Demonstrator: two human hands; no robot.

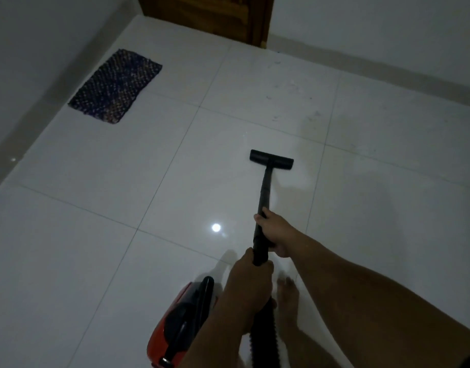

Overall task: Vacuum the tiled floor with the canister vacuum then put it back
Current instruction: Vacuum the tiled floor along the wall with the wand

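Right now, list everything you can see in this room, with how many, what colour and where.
tiled floor: one, glossy white, fills most of the view
floor nozzle: one, black, flat on the tiles at centre
wand: one, black, runs from the nozzle back to both hands
hose: one, black, ribbed, hangs below the left hand
canister vacuum: one, red and black, on the floor at bottom centre
mat: one, dark woven, by the left wall
door: one, brown wood, top centre
debris specks: several, dark, on tiles beyond the nozzle
foot: one, bare, right of the hose
right hand: one, grips the wand farther forward
left hand: one, grips the wand's near end
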